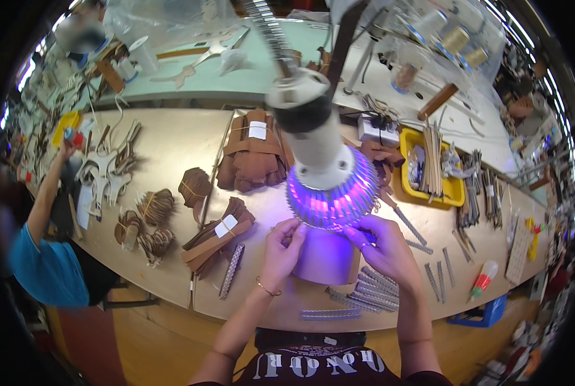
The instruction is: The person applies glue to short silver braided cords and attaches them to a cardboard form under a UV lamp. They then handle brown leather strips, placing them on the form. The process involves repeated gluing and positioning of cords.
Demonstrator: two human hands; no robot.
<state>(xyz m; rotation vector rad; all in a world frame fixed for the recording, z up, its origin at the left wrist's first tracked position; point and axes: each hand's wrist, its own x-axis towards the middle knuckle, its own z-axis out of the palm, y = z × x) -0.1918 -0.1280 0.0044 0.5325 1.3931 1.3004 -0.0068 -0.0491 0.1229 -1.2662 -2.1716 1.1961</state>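
Observation:
My left hand [283,252] and my right hand [385,249] are raised at either side of a lamp [331,186] with a ribbed, glowing purple shade. Fingers and thumb are pinched together on each hand, right at the shade's lower rim. The lamp and the fingers hide what they grip, if anything. Between the hands, a tan board or block [326,260] lies in purple light. Several grey braided strips [374,293] lie close by my right forearm, and one patterned strip [232,270] lies to the left of my left hand.
Strapped bundles of brown strips [252,154] lie behind and left, near coiled brown bundles [155,207]. A yellow tray [432,193] of thin sticks stands right, with a red-and-green bottle [484,280] nearer the edge. At far left, a co-worker's arm [46,196] holds a red-and-blue object.

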